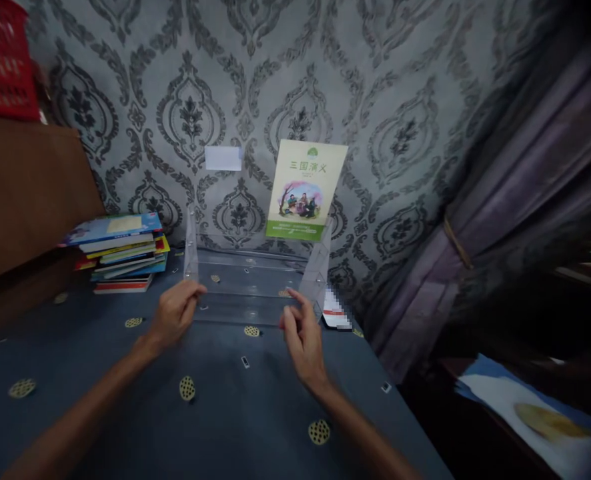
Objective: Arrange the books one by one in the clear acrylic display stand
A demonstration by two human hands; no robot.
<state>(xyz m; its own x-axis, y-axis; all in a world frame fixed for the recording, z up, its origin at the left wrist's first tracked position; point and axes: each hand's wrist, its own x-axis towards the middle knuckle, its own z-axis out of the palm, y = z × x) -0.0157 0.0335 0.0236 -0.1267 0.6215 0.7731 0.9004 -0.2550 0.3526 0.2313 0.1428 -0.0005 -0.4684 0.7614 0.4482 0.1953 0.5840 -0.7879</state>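
A clear plastic rack [250, 303] with see-through side panels stands on the dark patterned tablecloth against the wall. At its left front corner is my left hand [175, 310], fingers curled closed on the panel's edge. My right hand [303, 337] is by the right front part of the rack, index finger stretched out and thumb apart from it; whether it touches the plastic is hard to see. A cream and green book [305, 190] with a picture of figures under a tree stands upright at the rack's right rear, slightly tilted.
Left of the rack is a stack of books [125, 253], beside a brown wooden cabinet [30, 187] with a red basket [5, 63] on top. A white and red item [336, 312] lies right of the rack. A tied curtain [455, 233] hangs at the right.
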